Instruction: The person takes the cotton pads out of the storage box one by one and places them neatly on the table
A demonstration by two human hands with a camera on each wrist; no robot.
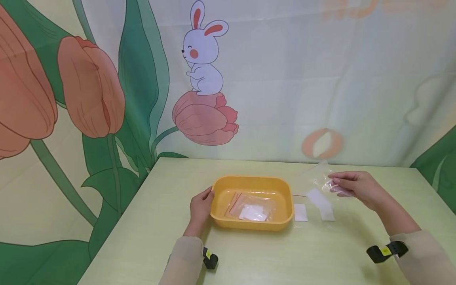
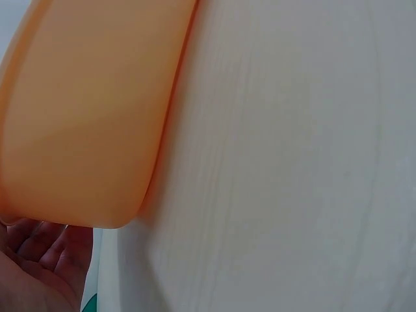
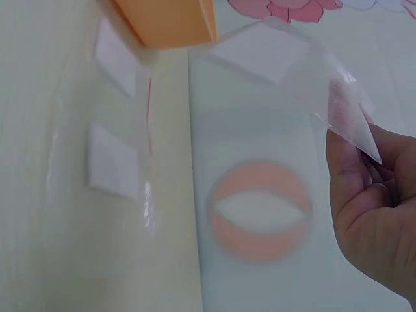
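Note:
A yellow tray [image 1: 249,225] stands on the table, with several clear plastic bags [image 1: 235,204] and a white card [image 1: 253,213] lying in it. My left hand [image 1: 200,208] grips the tray's left end at the rim; the left wrist view shows its fingers against the end wall. To the right of the tray, my right hand [image 1: 360,188] pinches a clear plastic bag [image 3: 312,71] between thumb and fingers, raised above the table. Inside that bag shows a white card [image 3: 263,53]. Beneath it, clear bags with white cards [image 3: 112,162] lie flat on the table.
The pale green table [image 1: 249,257] ends at the back against a printed curtain [image 1: 270,79] with tulips and a rabbit. A thin red line [image 3: 149,117] shows on a bag lying near the tray. Each wrist carries a black camera [image 1: 210,259].

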